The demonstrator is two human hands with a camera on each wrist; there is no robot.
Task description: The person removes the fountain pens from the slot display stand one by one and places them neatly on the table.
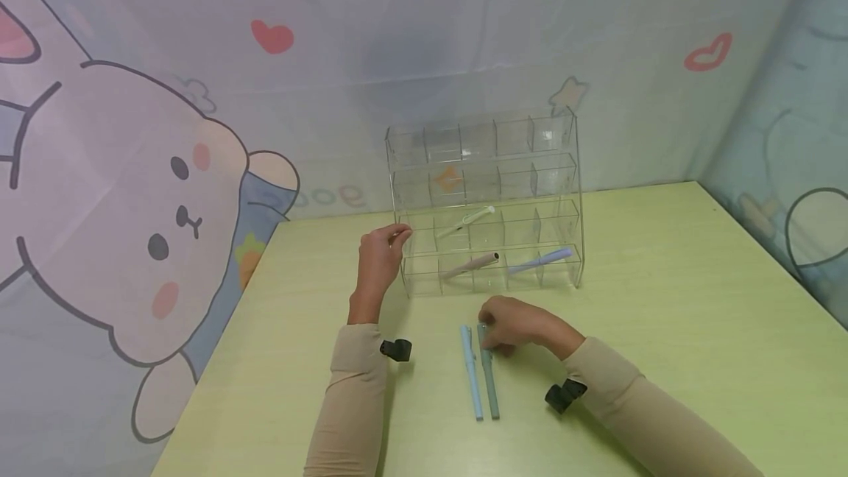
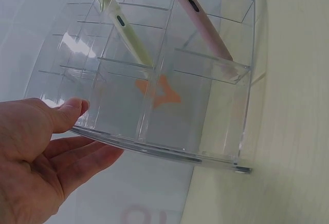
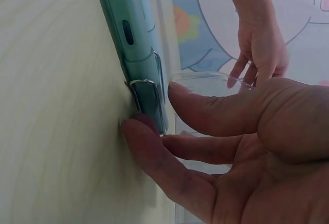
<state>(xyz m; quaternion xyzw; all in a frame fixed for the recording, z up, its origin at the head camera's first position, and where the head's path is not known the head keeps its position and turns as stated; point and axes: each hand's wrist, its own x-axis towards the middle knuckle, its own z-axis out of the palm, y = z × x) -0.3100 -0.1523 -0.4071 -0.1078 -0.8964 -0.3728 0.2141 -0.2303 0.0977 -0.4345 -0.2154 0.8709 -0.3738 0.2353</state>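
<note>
My left hand (image 1: 379, 260) grips the left side of a clear acrylic pen rack (image 2: 169, 154), thumb on one face and fingers behind. On the table in front of it lie a light blue pen (image 1: 472, 374) and a dark green pen (image 1: 491, 385), side by side. My right hand (image 1: 520, 324) is at the capped end of the green pen, thumb and fingers curled around the cap near its metal clip in the right wrist view. A pale green pen (image 1: 467, 221) leans in the rack's third tier; a pinkish pen (image 1: 473, 265) and a purple pen (image 1: 542, 260) lean in the bottom tier.
The rack stands towards the back of the yellow-green table (image 1: 662, 315), close before a printed cloth backdrop (image 1: 331, 116). A small black camera sits on each wrist. Cloth also hangs along the right side.
</note>
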